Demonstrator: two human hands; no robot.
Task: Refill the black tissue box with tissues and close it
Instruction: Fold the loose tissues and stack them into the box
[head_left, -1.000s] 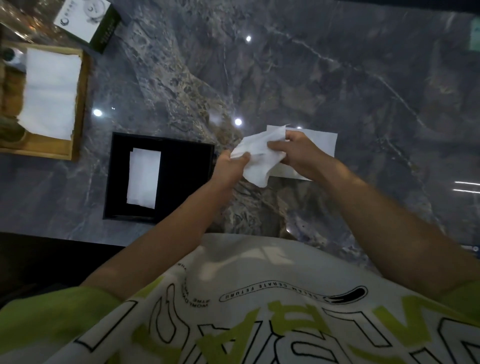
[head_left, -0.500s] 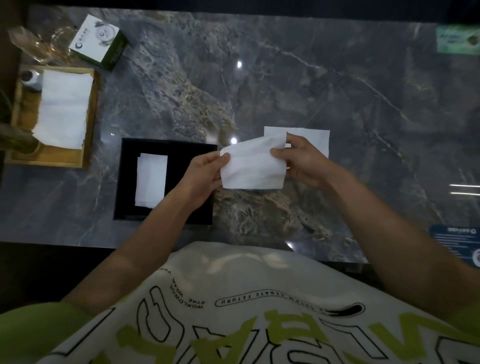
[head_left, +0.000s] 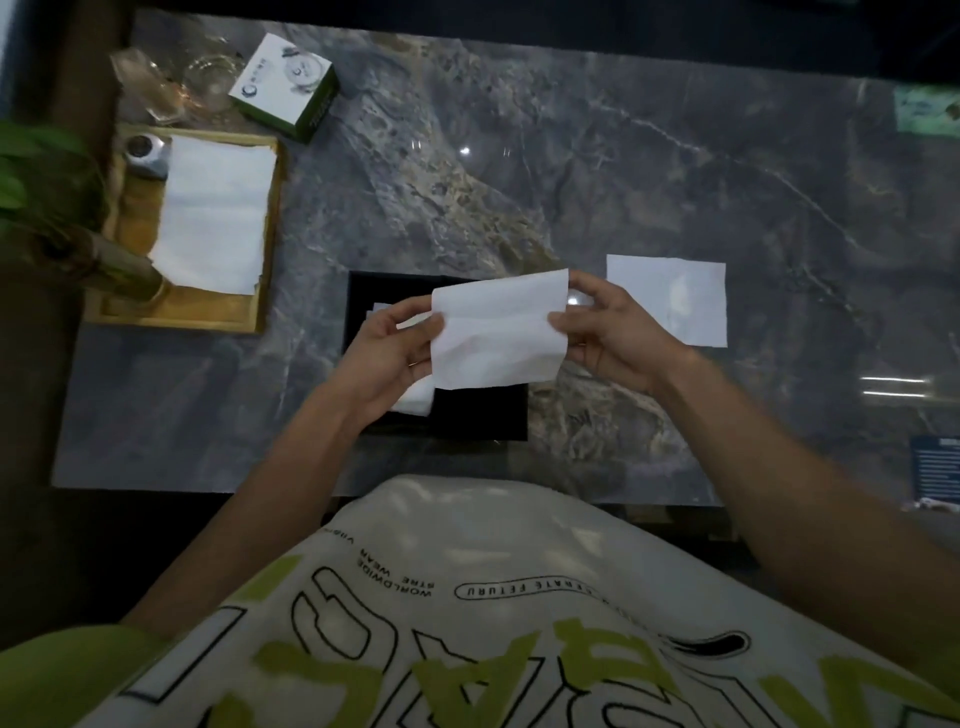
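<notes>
Head view: left hand (head_left: 387, 358) and right hand (head_left: 608, 338) both pinched a white tissue (head_left: 498, 330), one at each side edge, thumbs on the near face, fingers closed behind it, sheet stretched flat between them. Tissue was held in the air above the black tissue box (head_left: 480, 410), covering much of its open top. Box sat open on the grey marble table (head_left: 675, 171), near the front edge, with white tissues (head_left: 415, 400) already lying inside, partly hidden by the left hand. Lid not identifiable. Another flat tissue sheet (head_left: 667, 299) lay on the table just right of the right hand. Far left, a wooden tray (head_left: 182, 306) held a stack of white napkins (head_left: 215, 213); a green-and-white carton (head_left: 283, 85) stood behind it. Person's printed shirt (head_left: 467, 623) filled the bottom.
</notes>
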